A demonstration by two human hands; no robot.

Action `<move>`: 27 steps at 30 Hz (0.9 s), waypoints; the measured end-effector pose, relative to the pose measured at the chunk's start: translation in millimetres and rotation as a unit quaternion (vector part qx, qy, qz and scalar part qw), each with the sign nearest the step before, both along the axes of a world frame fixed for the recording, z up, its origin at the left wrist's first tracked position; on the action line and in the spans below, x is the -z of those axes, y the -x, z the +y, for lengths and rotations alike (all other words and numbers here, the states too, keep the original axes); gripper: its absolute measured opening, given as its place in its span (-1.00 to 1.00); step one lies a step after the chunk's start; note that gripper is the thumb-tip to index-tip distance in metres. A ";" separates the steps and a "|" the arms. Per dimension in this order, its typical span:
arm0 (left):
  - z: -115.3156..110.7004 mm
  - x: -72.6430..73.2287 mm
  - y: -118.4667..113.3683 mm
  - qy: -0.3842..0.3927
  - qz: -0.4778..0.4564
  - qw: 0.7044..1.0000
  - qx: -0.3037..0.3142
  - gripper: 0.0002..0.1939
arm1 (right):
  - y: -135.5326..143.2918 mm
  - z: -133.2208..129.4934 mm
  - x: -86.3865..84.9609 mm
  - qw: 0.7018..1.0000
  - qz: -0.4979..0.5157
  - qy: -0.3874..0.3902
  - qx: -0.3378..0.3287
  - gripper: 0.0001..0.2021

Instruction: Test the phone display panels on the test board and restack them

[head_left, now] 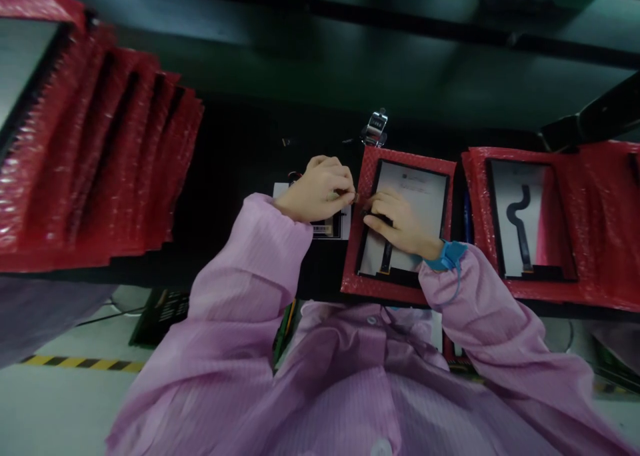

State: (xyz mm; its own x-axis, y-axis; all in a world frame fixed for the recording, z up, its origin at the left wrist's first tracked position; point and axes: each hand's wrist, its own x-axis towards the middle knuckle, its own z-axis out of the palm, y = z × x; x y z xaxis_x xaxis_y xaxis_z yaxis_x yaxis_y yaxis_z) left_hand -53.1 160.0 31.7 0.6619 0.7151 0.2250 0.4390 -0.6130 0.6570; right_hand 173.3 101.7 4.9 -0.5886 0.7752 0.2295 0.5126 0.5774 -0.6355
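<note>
A display panel (425,203) with a black frame and pale back lies on a red bubble-wrap bag (353,259) in front of me. A black ribbon cable (387,257) runs up from its lower edge and passes under my right hand (397,223). That hand rests over the panel, thumb and fingers closed around the cable's upper part near the panel's left side. My left hand (327,188) is just left of the panel, its fingers pinched together. A tiny piece shows at those fingertips, too small to name. Beneath the left wrist lies a partly covered labelled item (323,229).
Bagged panels in red bubble wrap (110,163) stand stacked at left. Another panel (533,223) with a curved ribbon cable lies on red bags at right. A metal tally counter (375,128) sits behind the middle bag. A dark arm (595,113) reaches in at far right.
</note>
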 end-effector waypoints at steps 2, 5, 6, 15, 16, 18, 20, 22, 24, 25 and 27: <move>-0.1 1.9 -0.3 0.000 0.010 1.000 0.008 -0.81 | 1.0 0.1 0.2 1.000 0.006 0.002 0.004 -0.59; -0.9 5.5 -1.8 -0.006 0.025 1.000 0.015 -0.79 | 2.3 -0.4 -0.8 1.000 0.021 -0.003 0.017 -0.59; -1.2 6.4 -2.4 -0.006 0.027 1.000 0.016 -0.78 | 2.8 -0.5 -1.0 1.000 0.023 -0.006 0.020 -0.60; -3.2 8.0 -4.2 0.049 -0.002 0.999 0.015 -0.82 | 6.8 -1.2 2.5 0.999 -0.004 -0.011 0.035 -0.67; -3.2 7.7 -4.1 0.052 -0.002 0.999 0.017 -0.83 | 7.2 -1.4 2.9 0.999 -0.005 -0.014 0.036 -0.67; -3.3 7.0 -4.2 0.057 -0.002 0.998 0.020 -0.83 | 7.9 -1.7 3.4 0.999 -0.007 -0.020 0.040 -0.66; -3.7 6.4 -4.5 0.071 -0.011 0.997 0.015 -0.84 | 8.3 -2.1 3.5 0.999 -0.012 -0.024 0.044 -0.66; -4.2 6.2 -4.9 0.085 -0.023 0.996 0.008 -0.83 | 8.6 -2.6 3.1 0.999 -0.019 -0.024 0.043 -0.66; -4.6 6.8 -5.1 0.087 -0.024 0.996 0.007 -0.83 | 8.7 -3.1 2.3 0.998 -0.028 -0.025 0.041 -0.67; -4.7 7.4 -4.9 0.083 -0.019 0.996 0.010 -0.83 | 8.7 -3.3 1.9 0.998 -0.032 -0.026 0.039 -0.68; -4.5 8.6 -4.4 0.066 -0.003 0.998 0.019 -0.83 | 8.8 -3.6 1.1 0.998 -0.037 -0.024 0.038 -0.70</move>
State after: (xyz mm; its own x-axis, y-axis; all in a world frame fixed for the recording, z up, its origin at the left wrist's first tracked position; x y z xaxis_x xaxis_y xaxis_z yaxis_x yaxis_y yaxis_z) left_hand -48.7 155.5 23.1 0.6875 0.7137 0.1344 0.4131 -0.5365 0.7359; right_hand 164.6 98.0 3.8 -0.5448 0.8075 0.2261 0.6002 0.5638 -0.5673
